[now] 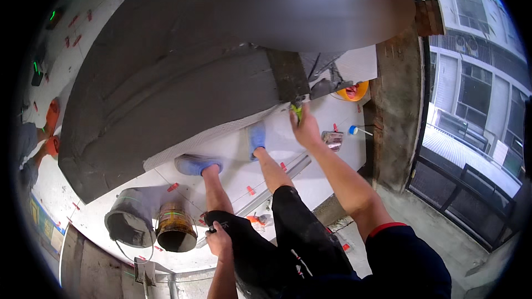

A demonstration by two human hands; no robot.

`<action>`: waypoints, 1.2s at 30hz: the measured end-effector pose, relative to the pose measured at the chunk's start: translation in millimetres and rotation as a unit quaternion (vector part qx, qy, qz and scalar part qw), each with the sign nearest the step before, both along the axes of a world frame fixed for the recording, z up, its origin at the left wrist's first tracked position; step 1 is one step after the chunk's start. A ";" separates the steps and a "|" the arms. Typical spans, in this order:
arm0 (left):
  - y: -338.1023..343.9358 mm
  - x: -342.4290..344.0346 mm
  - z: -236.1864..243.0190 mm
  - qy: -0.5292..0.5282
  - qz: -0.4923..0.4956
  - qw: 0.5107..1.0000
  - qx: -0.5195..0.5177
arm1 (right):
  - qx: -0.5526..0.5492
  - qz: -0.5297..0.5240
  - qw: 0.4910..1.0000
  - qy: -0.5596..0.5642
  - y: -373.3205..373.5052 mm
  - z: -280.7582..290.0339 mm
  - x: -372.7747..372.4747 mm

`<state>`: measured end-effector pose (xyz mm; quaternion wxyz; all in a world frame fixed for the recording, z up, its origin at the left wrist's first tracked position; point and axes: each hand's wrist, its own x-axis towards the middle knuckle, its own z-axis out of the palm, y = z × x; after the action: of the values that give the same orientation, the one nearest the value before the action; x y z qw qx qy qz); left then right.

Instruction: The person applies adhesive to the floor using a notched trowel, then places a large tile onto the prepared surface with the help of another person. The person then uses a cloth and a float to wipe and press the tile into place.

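Gripping a green-handled trowel (297,112) (handle toward wrist, blade up-right), right hand (306,130).

Two buckets (149,224) stand side by side, left of the hands (219,241).

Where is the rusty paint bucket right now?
In the head view the rusty bucket stands low on the left, on the white tiled floor, touching a grey bucket on its left, just left of the left hand.

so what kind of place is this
Most likely a room being tiled, on an upper floor. Grey mortar is spread over the floor beside laid white tiles with red spacer clips, and two dirty buckets stand nearby.
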<state>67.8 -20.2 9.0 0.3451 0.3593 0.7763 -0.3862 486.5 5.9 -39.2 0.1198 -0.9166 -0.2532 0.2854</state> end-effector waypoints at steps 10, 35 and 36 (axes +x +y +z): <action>-8.7 33.8 -4.4 0.025 -0.018 1.000 -0.006 | 0.073 -0.281 0.955 0.052 -62.6 -16.0 222.4; -86.4 83.9 -26.4 0.104 -0.082 0.991 -0.016 | 0.093 -0.084 0.992 0.027 -97.6 5.7 158.0; -82.5 88.5 -28.6 0.102 -0.073 0.992 -0.010 | 0.106 -0.114 0.986 0.067 -114.4 4.2 183.6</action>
<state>156.3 -102.7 -19.6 0.2385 0.3707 0.7751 -0.4527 670.1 -108.5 -35.0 0.2646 -0.9002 -0.1673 0.3026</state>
